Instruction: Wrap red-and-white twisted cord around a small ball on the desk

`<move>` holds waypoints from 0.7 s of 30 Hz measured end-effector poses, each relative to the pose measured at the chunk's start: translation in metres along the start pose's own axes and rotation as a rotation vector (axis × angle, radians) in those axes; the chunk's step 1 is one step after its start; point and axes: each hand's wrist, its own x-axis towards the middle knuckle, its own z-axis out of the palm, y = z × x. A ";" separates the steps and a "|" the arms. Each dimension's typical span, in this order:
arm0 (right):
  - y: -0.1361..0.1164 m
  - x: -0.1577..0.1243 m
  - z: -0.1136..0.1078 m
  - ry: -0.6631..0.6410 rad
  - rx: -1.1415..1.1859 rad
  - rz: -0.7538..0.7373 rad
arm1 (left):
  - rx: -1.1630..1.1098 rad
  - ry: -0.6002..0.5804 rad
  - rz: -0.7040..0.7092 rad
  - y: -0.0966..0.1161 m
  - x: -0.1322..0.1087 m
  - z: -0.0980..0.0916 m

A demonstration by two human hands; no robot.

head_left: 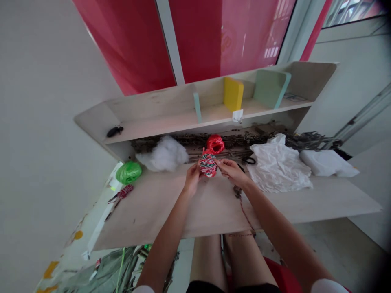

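A small ball wound with red, white and green twine [208, 165] is held above the wooden desk [171, 211]. My left hand [193, 176] is closed on its left side. At the ball's right side my right hand [230, 169] pinches the twine. A thin red strand [246, 215] trails from under my right wrist over the desk's front edge. Just behind the ball lies a red plastic raffia bundle [215, 143].
White stuffing [165, 154] and a green raffia ball [128, 171] lie at the left. Crumpled white plastic [276, 165], black scissors [249, 160] and a white pad [326, 162] lie at the right. A shelf above holds a yellow block [232, 93] and green dividers [270, 87].
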 end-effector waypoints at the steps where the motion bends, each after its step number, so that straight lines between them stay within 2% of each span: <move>1: 0.000 0.000 0.000 0.006 -0.025 -0.008 | 0.017 0.016 -0.016 0.000 0.001 -0.001; 5: 0.003 0.002 0.002 0.024 -0.172 -0.053 | 0.002 0.016 -0.120 -0.001 0.002 -0.003; 10: 0.005 0.003 0.005 0.006 -0.287 -0.116 | 0.012 -0.055 -0.104 -0.005 0.000 0.000; 21: -0.004 -0.002 0.003 0.001 0.003 0.038 | -0.187 0.036 -0.211 0.005 0.004 -0.003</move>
